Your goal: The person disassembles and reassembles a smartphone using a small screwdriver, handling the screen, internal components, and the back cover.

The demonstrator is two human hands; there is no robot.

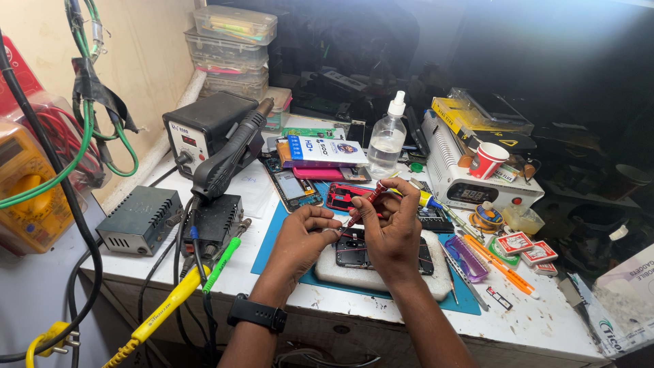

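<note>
Evidently mid-repair, the right hand (394, 228) pinches a slim red screwdriver (362, 205) over the opened black phone frame (354, 249) on its white foam pad (381, 278), while the left hand (303, 235) pinches a tiny part beside the tip; seating it wants steadiness.

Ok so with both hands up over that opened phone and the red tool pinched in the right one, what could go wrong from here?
1. The left hand seems to pinch something tiny; if dropped, it could vanish among the clutter on the blue mat.
2. The red tool in the right hand hovers over the opened phone; a slip might scratch its inside.
3. The clear bottle stands close behind; an elbow could tip it.
</note>
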